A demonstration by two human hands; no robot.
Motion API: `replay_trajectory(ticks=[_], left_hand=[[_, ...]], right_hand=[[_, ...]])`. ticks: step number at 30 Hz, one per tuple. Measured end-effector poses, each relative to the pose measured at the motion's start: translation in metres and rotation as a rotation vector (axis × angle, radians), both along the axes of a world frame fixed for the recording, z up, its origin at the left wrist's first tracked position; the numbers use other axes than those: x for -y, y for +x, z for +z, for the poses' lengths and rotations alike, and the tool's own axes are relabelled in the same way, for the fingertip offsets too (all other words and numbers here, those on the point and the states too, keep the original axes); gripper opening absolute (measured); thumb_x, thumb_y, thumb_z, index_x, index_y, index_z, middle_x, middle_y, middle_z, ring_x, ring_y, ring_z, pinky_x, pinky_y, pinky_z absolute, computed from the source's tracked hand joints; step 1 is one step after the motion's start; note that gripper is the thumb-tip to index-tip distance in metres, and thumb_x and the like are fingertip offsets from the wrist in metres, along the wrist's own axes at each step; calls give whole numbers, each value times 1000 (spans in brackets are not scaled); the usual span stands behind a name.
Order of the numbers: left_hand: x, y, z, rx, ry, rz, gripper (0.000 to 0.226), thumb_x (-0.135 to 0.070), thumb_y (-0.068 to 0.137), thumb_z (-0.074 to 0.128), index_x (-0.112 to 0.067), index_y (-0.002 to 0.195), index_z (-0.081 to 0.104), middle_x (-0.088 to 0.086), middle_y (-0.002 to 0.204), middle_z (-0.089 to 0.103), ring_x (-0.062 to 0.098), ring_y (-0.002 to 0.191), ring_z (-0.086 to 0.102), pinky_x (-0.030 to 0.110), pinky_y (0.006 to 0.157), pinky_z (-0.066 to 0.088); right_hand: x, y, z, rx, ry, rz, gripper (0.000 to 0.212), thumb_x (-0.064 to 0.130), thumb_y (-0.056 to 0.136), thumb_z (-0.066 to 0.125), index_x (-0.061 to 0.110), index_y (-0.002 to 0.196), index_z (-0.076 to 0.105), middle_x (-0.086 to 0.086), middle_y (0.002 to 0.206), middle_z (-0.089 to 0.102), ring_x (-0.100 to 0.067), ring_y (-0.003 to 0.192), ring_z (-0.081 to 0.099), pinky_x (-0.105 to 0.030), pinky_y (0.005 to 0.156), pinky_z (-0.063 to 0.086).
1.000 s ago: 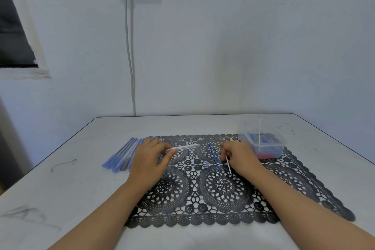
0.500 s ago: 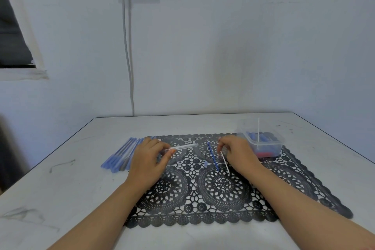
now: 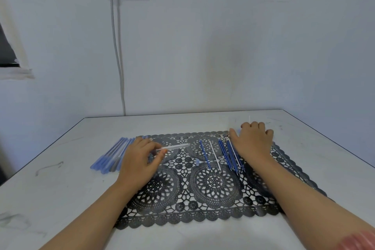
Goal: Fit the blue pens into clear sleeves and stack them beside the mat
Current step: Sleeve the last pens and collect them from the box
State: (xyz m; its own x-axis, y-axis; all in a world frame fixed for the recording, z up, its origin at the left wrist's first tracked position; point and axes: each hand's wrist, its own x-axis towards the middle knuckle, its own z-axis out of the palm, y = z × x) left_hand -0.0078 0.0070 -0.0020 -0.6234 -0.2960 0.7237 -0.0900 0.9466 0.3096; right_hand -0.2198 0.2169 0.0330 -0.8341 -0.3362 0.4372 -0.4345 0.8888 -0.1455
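Observation:
My left hand [image 3: 140,158] pinches one end of a clear sleeve [image 3: 175,146], which points right, low over the black lace mat [image 3: 215,184]. A pile of sleeved blue pens [image 3: 110,156] lies on the table left of the mat, just beyond that hand. My right hand [image 3: 251,140] curls over a clear plastic tub [image 3: 233,125] at the mat's far right, hiding most of it. Several loose blue pens [image 3: 230,154] lie on the mat beside this hand. A single blue pen [image 3: 204,154], a white stick [image 3: 215,156] and a small blue cap [image 3: 197,161] lie mid-mat.
The grey table [image 3: 60,189] meets the white wall at the back. Its right edge runs diagonally past the mat. A cable [image 3: 117,46] hangs from a wall socket down behind the table.
My right hand let go of the white stick and moved back right onto the tub. Several blue pens now lie on the mat beside it. The left hand barely moved.

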Motion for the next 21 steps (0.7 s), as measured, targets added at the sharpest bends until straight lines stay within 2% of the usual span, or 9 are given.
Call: replay_trajectory(ticks=[10,13,15,19,21], left_hand=[[-2,1,1,13,-1,13,34,-53,84,44,-27,84,66,-18,73,52,6,76,47,18,66,34],[-2,2,1,9,1,12,33,-53,84,44,-28,83,65,-18,73,52,6,76,46,17,67,33],[-2,2,1,9,-1,14,33,-53,84,44,-27,83,65,-17,73,53,6,75,46,17,66,33],[-3,2,1,5,-7,13,33,-52,85,44,-27,82,65,-17,72,52,7,75,46,17,67,34],[-2,2,1,1,-12,14,33,-51,85,45,-26,82,65,-17,72,52,7,75,46,21,65,35]], right_hand=[[-4,-1,-3,96,74,-10,60,55,92,18,19,105,65,-8,105,63,-26,113,43,-42,94,28],[-4,-2,-1,128,104,-6,61,57,92,16,23,112,62,-7,110,63,-26,113,47,-43,97,26],[-4,-2,0,126,98,-14,62,57,92,18,19,108,64,-7,110,63,-26,112,48,-43,97,26],[-5,-1,0,83,-4,-4,56,52,92,23,15,82,64,-5,92,63,-25,100,53,-41,91,30],[-5,-2,1,48,-143,38,50,46,93,28,16,82,66,-4,94,63,-24,100,54,-40,92,29]])
